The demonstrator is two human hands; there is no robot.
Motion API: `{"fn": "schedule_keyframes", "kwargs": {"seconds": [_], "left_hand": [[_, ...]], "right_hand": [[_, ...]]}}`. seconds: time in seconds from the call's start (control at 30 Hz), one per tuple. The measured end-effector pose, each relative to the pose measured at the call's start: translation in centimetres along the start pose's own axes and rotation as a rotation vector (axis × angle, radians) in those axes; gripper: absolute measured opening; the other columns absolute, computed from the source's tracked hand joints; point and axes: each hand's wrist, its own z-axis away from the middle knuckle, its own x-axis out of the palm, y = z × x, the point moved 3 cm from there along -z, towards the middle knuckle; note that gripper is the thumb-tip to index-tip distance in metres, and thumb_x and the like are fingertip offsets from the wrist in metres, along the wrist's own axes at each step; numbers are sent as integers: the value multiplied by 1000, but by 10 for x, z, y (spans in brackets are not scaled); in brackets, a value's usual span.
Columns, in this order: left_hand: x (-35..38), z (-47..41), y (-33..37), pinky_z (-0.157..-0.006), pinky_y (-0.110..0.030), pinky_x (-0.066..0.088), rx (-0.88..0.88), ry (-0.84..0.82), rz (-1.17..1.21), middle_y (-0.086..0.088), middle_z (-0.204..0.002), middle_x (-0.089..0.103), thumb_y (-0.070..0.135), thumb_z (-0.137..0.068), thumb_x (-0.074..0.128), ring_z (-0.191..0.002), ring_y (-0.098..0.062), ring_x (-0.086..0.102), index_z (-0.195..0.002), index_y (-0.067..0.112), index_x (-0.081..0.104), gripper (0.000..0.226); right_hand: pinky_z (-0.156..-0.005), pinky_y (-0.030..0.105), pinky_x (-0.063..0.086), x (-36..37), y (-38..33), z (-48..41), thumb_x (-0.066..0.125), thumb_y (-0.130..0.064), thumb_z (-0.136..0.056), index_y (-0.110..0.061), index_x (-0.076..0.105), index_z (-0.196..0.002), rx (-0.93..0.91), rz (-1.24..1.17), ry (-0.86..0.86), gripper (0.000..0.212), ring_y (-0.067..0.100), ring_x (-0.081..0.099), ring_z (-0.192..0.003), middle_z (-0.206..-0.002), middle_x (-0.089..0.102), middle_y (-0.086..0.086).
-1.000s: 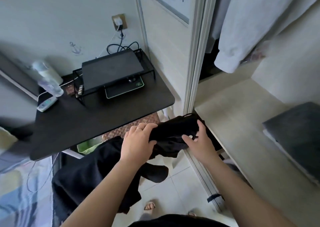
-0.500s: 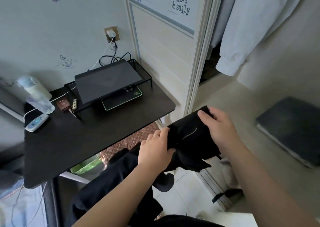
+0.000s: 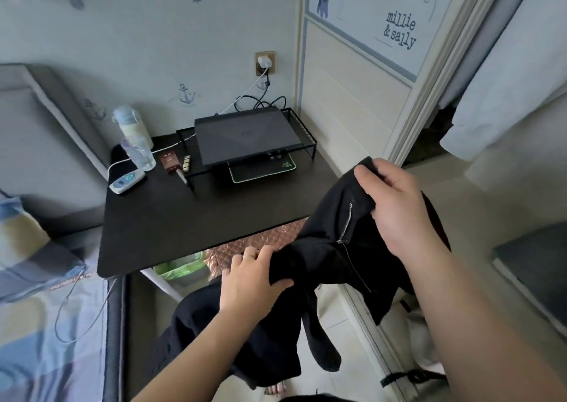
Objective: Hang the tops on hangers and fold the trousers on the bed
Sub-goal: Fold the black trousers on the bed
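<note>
Black trousers (image 3: 322, 263) bunched in mid-air, clenched low down by fingers (image 3: 254, 253) of the left hand (image 3: 251, 282) and pinched at the zip end by fingers (image 3: 366, 173) of the right hand (image 3: 395, 211), legs trailing well below both. Liable to catch the edge of the dark surface (image 3: 184, 227) just ahead of the left fingers if swung toward the bed (image 3: 36, 340) far to their left, perhaps toppling the bottle (image 3: 136, 153). Trailing legs apt to drag on the floor.
</note>
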Motion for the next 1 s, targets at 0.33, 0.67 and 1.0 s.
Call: {"fn": "schedule_keyframes", "kwargs": {"seconds": [0.33, 0.67, 1.0], "left_hand": [[7, 19, -13, -93, -46, 46, 79, 254, 266, 12, -110, 43, 39, -83, 77, -109, -21, 43, -107, 36, 54, 33], [-26, 61, 7, -70, -30, 45, -209, 635, 566, 11, -86, 61, 15, -96, 61, -83, -14, 56, -91, 26, 54, 13], [-136, 117, -6, -61, -40, 31, -290, 1074, 1188, -8, -77, 42, 12, -91, 53, -69, -23, 34, -82, 24, 44, 18]], "right_hand": [[-62, 22, 37, 11, 52, 22, 64, -18, -94, 4, 55, -89, 107, 289, -131, 25, 10, 45, -63, -71, 50, 7], [-102, 39, 47, 11, 95, 57, 71, -23, -88, -21, 46, -132, 18, 674, -233, 51, 19, 53, -117, -130, 50, -1], [-121, 52, 22, 68, 53, 94, 68, -42, -85, -28, 43, -143, -343, 614, -601, 65, 16, 36, -142, -151, 39, -9]]}}
